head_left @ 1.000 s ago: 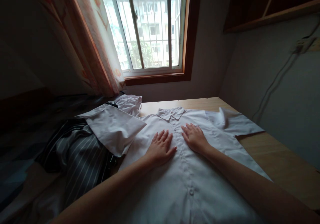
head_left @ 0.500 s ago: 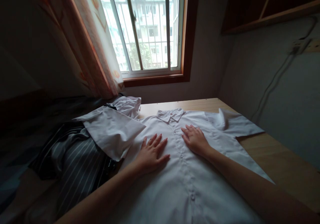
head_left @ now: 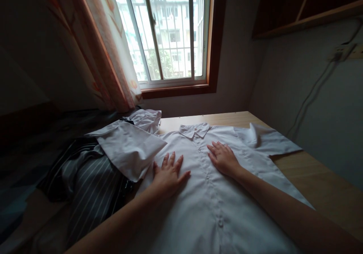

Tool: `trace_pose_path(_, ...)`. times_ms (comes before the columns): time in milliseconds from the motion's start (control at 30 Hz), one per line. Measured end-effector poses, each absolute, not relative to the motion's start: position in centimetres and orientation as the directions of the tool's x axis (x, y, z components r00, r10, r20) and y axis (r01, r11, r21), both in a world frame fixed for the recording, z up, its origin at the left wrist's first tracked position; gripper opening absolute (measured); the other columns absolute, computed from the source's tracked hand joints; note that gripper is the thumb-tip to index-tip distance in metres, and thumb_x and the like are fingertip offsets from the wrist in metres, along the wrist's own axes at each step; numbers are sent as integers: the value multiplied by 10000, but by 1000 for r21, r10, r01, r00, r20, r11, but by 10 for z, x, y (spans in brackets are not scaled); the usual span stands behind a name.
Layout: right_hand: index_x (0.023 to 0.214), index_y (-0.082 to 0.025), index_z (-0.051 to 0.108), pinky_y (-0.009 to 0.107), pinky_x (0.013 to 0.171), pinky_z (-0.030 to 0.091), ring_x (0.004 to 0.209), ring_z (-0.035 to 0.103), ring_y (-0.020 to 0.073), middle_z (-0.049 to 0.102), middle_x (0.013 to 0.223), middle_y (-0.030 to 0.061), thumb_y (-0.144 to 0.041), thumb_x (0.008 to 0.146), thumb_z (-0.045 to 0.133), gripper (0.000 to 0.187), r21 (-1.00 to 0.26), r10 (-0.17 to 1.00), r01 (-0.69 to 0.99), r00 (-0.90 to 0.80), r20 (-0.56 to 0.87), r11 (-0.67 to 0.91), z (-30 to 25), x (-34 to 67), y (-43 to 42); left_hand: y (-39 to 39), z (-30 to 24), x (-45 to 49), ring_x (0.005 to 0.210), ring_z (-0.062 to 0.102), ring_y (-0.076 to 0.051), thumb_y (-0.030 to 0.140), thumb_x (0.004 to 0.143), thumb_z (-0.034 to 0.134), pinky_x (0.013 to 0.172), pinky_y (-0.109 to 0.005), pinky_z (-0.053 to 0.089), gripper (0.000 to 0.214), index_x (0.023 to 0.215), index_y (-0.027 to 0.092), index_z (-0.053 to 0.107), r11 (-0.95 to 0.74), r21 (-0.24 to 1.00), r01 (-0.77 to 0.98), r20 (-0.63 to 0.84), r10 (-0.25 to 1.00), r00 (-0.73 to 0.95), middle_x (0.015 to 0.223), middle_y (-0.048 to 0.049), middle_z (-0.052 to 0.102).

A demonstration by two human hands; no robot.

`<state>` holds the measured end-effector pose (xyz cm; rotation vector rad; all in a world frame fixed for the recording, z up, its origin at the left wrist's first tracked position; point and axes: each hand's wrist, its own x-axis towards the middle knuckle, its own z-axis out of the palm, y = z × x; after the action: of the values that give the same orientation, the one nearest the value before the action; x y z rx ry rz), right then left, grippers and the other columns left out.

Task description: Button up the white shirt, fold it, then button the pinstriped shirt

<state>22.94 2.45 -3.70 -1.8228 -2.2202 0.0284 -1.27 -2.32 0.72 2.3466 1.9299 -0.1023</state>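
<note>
A white short-sleeved button-up shirt (head_left: pixel 195 201) lies spread front side up, its collar (head_left: pixel 195 130) at the far end and its button row running toward me. My left hand (head_left: pixel 169 174) rests on the chest left of the buttons, palm down with fingers spread. Just right of the buttons, my right hand (head_left: pixel 223 157) lies flat on the fabric, fingers stretched out. Neither hand grips anything. The left sleeve (head_left: pixel 129 144) reaches over a dark striped garment, while the right sleeve (head_left: pixel 272 138) lies on the wooden table with a raised fold.
Under the shirt is a light wooden table (head_left: pixel 320 178). At left lie a dark striped garment (head_left: pixel 90 186) and a crumpled white cloth (head_left: pixel 146 118). Behind stand a window (head_left: pixel 172 38) and a patterned curtain (head_left: pixel 99 50). A cord (head_left: pixel 309 91) hangs on the right wall below a shelf (head_left: pixel 306 19).
My left hand has slid a little to the left across the shirt, with its fingers wider apart. My right hand stays in nearly the same place on the fabric.
</note>
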Motion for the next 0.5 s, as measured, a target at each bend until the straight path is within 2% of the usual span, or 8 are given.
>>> trace_pose_path(133,1429,-216,499,470,1168,197,1430,331,267,421,1526,86,-380,989,353,491,-179,966,963,-164,198,200,-38,229,25,-23,10,-14,1457,237,-384,619,939,307,1064,-700,242,647,1499,300,364,-186,-21,982,-76,980,184,1594,-119,272)
trace_pose_path(267,1426,-216,504,470,1169,190,1426,337,272,429,1522,85,-374,991,349,488,-173,965,965,-157,208,195,-40,227,25,-4,8,-12,1430,312,-352,515,972,292,1143,-545,238,597,1471,219,429,-243,-73,967,2,970,244,1540,-143,385)
trace_pose_path(333,1426,-214,504,473,1168,191,1425,337,273,428,1522,87,-373,991,345,489,-172,964,965,-159,213,197,-41,227,25,13,3,-9,1451,272,-346,522,969,302,1164,-494,213,605,1478,218,419,-264,-47,963,14,964,265,1559,-133,355)
trace_pose_path(433,1424,-215,505,477,1167,194,1426,336,271,426,1523,87,-372,987,355,488,-173,963,965,-160,215,199,-41,228,25,43,-4,-6,1469,221,-351,580,950,315,1159,-514,208,613,1487,293,390,-238,20,971,17,971,238,1591,-84,300)
trace_pose_path(500,1422,-220,508,477,1167,196,1428,333,269,429,1521,83,-372,983,361,487,-176,964,964,-159,214,198,-41,228,26,61,-7,-5,1479,197,-339,577,958,285,1158,-506,218,605,1489,304,384,-196,49,979,36,980,195,1602,-66,276)
